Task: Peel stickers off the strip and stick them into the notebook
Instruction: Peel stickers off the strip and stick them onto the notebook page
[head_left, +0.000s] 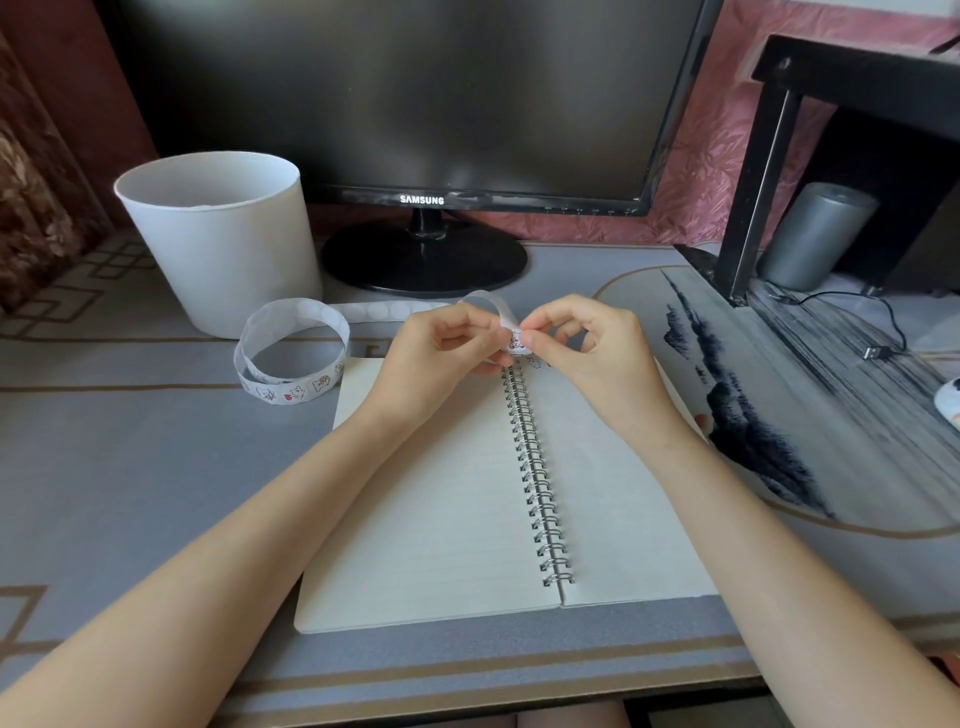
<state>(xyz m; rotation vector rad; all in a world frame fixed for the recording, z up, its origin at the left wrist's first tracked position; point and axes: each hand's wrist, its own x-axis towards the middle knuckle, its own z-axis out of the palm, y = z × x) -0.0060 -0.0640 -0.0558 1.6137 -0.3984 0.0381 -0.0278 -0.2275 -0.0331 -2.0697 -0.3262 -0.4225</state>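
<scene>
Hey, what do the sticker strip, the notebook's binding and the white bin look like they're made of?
Sticker strip: glossy, slightly see-through backing paper; it curls in a loop. Notebook binding: shiny silver wire, likely metal. White bin: smooth matte wall, probably plastic.

Soft, even daylight fills the frame, bright enough, with no harsh shadows. Only faint shade falls on the notebook (441, 519) pages. The monitor (415, 93) screen at 12 o'clock is dark, with a pale smear of glare on its lower bezel. Wide-angle bending tilts the black shelf (852, 67) at 2 o'clock, and the 9 o'clock edge looks soft.
</scene>
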